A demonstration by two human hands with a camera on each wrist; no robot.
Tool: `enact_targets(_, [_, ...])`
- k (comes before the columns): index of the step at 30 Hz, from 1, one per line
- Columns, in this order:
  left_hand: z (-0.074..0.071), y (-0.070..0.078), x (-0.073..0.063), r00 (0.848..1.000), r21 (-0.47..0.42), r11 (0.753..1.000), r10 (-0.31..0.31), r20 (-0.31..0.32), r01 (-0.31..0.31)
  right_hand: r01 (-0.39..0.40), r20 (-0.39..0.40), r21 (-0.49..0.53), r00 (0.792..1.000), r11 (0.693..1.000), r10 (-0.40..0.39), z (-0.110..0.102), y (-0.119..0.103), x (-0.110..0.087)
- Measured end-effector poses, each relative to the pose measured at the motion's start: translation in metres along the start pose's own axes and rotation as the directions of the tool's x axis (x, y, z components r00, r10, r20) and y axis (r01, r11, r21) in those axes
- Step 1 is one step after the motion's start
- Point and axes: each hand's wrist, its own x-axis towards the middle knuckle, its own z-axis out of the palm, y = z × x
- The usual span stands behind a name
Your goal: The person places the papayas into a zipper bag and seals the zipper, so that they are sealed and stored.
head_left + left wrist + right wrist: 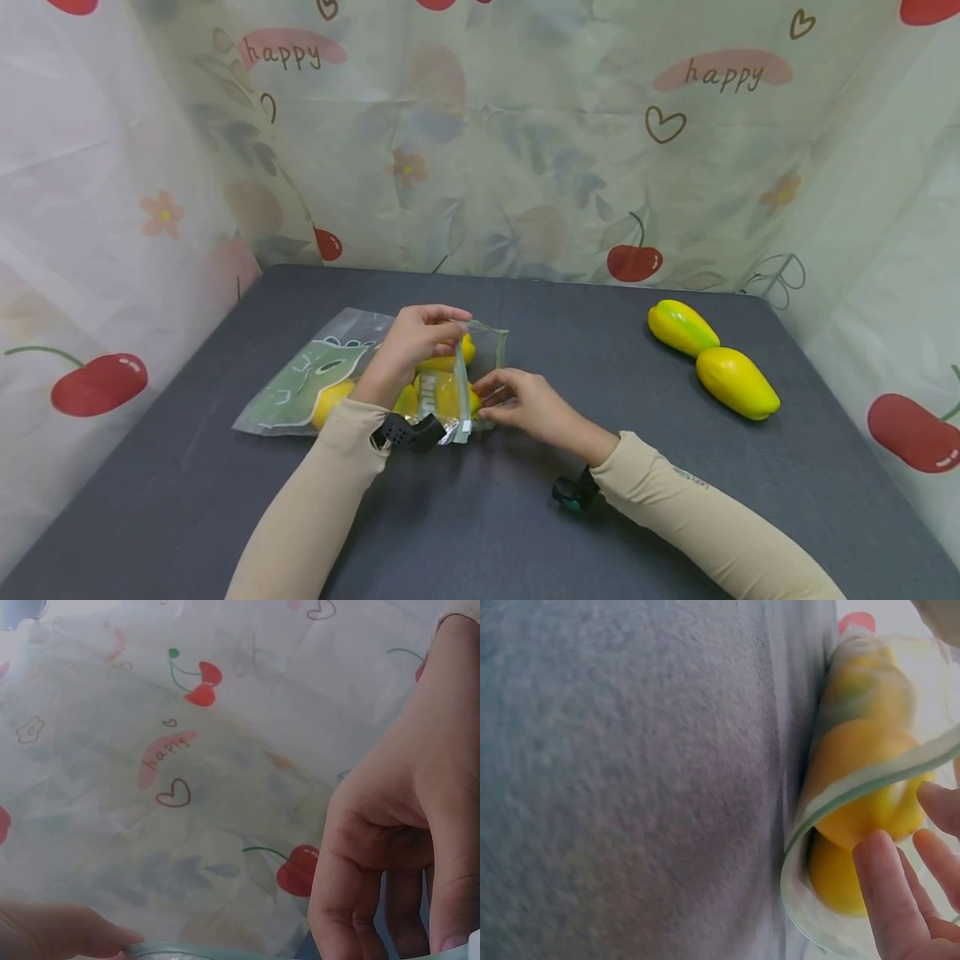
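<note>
A clear zip bag with a green printed picture lies on its side and holds several yellow fruits that look like papayas. My left hand pinches the upper rim of its mouth between thumb and fingers. At the bag's mouth, which faces right, my right hand has its fingers by the nearest fruit. The right wrist view shows those fingers fairly straight, with the fruit just beyond the tips. Parts of the fruits are hidden by the left hand and the bag's print.
Two more yellow papaya-like fruits lie end to end at the right of the dark table. A printed curtain hangs behind the table and along both sides.
</note>
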Motion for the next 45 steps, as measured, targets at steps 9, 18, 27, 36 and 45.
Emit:
enact_targets(9, [-0.001, 0.000, 0.001, 1.000, 0.004, 1.000, -0.007, -0.005, 0.007, -0.022, -0.032, -0.002, 0.999, 1.000, 0.022, -0.021, -0.002, -0.003])
enact_targets(18, [0.000, 0.000, 0.002, 1.000, 0.006, 1.000, -0.016, -0.005, 0.016, -0.039, -0.140, -0.004, 0.989, 0.999, 0.038, -0.051, 0.000, -0.012])
enact_targets(27, [-0.001, 0.000, 0.001, 1.000, -0.007, 1.000, -0.012, 0.012, 0.013, -0.046, -0.258, 0.005, 0.965, 0.999, 0.045, -0.086, 0.009, -0.027])
enact_targets(36, [-0.001, -0.001, 0.000, 1.000, -0.008, 1.000, -0.018, 0.012, 0.019, -0.075, -0.395, -0.068, 0.918, 0.995, 0.042, -0.119, 0.022, -0.045])
enact_targets(45, [0.000, -0.002, 0.000, 1.000, -0.029, 0.999, -0.017, 0.015, 0.018, -0.128, -0.552, -0.170, 0.834, 0.977, 0.013, -0.151, 0.037, -0.072])
